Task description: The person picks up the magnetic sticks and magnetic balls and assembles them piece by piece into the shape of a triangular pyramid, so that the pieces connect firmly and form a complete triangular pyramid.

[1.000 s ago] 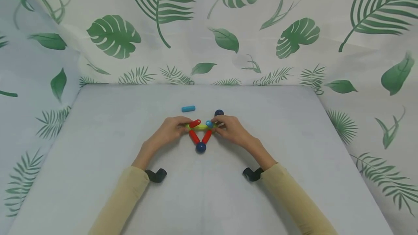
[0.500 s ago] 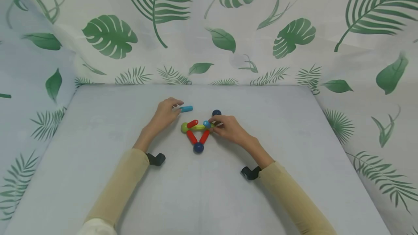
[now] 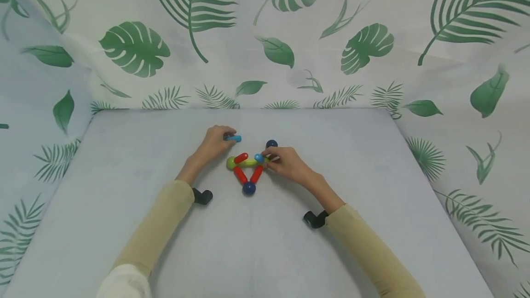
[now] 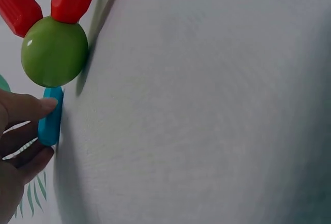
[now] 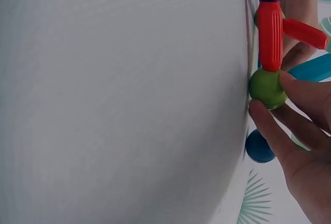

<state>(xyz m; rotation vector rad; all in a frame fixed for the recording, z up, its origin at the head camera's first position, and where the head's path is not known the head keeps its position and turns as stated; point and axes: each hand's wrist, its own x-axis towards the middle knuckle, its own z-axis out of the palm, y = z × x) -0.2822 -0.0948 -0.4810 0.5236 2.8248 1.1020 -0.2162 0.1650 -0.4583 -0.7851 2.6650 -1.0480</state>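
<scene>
- While our left hand [image 3: 215,141] reaches to the far side of the build, its fingers [image 4: 28,107] curl round the loose light-blue rod [image 3: 233,138] lying on the table [image 3: 124,160], thumb on one side and fingertips on the other.
- We see that rod just beyond the green ball [image 4: 54,51] at the left corner of the toy triangle.
- Our right hand [image 3: 285,163] pinches the right corner, fingers [image 5: 305,92] closed on a green ball [image 5: 267,88] there, with a small light-blue ball [image 3: 259,157] showing above it.
- Two red rods [image 3: 240,174] [image 3: 256,174] run from those corners down to a dark-blue ball [image 3: 249,188] nearest us; a yellow-green rod [image 3: 248,163] joins the corners, and a third red rod [image 3: 241,157] rises from the left one.
- A spare dark-blue ball [image 3: 271,144] sits on the table just behind our right hand.
</scene>
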